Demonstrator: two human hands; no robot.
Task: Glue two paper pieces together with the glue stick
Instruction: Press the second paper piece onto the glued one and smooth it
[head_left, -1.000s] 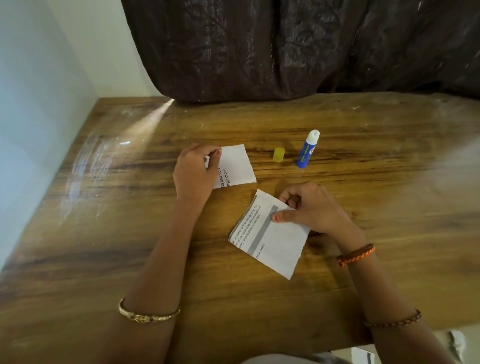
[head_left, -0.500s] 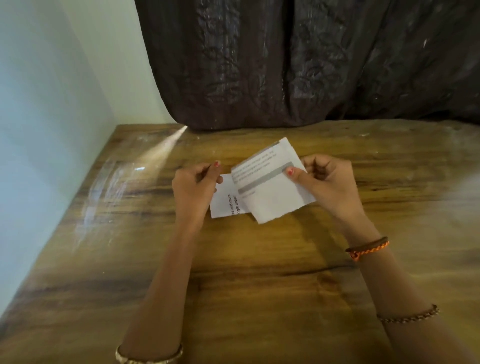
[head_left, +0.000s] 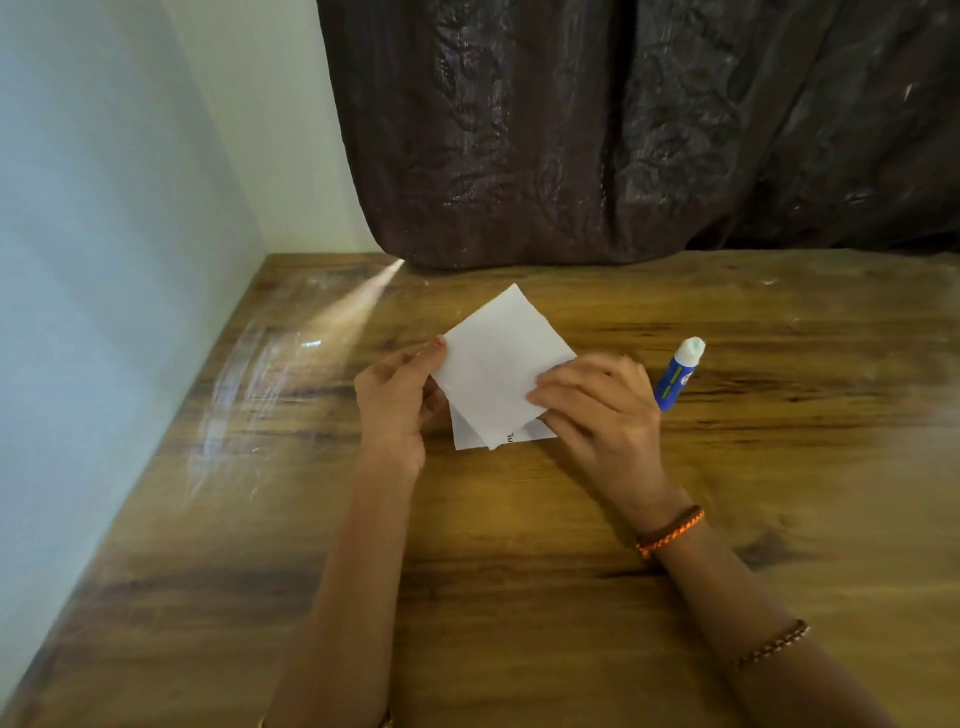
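Leftmost, the left hand (head_left: 397, 397) pinches the left edge of the upper paper piece (head_left: 501, 358), thumb on top, so its grip is closed on that sheet, seemingly to keep it lined up. That piece lies blank side up, turned like a diamond, over the lower paper piece (head_left: 470, 435), of which only a strip and a few printed letters peek out at the bottom; I judge they are being mated where the glue would be. Next, the right hand (head_left: 597, 410) rests its fingers on the upper sheet's right corner; whether they press flat or pinch the edge I cannot tell, the fingers being blurred. Just right of it the glue stick (head_left: 678, 375) lies on the wooden surface (head_left: 519, 597) with its white tip bare, near but apart from the hand, handy if more glue is wanted. Counted: two paper pieces, one glue stick, two hands; no cap shows
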